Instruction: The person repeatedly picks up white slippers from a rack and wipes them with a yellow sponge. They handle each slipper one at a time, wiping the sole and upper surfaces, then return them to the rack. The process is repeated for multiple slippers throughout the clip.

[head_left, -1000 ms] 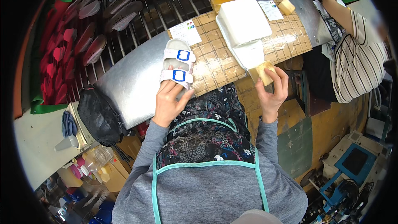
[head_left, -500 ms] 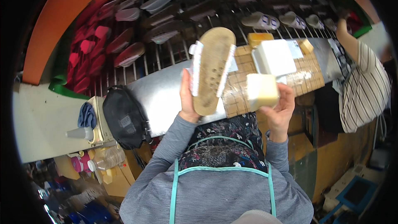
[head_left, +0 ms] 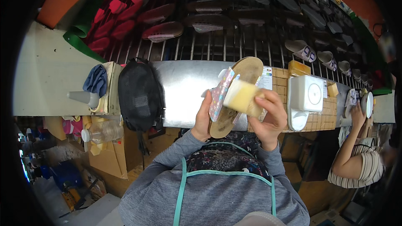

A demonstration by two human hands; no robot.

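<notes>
My left hand (head_left: pixel 203 119) is closed around the side of a brown cork-coloured sandal sole (head_left: pixel 247 65), held tilted above the metal worktop. A glittery pinkish strap piece (head_left: pixel 220 96) stands up along the sole's left edge, beside my left fingers. In my right hand (head_left: pixel 270 119) is a pale yellow sponge block (head_left: pixel 243 96), pinched between thumb and fingers. The sponge lies over the middle of the sole, by the strap, and hides part of both; whether it touches the strap I cannot tell.
A white dispenser (head_left: pixel 307 94) stands on the tan checked mat (head_left: pixel 276 75), right of my hands. To the left lie a black bag (head_left: pixel 140 96), a blue cloth (head_left: pixel 95 79) and a grey cone (head_left: pixel 81 97). Beyond the worktop, a rod rack (head_left: pixel 226 44) carries several soles. A co-worker's arm (head_left: pixel 351 150) is far right.
The sponge has moved left from beside the dispenser onto the sole. My left hand has tilted the sole to the right. The head view has turned, and the co-worker's arm is now lower.
</notes>
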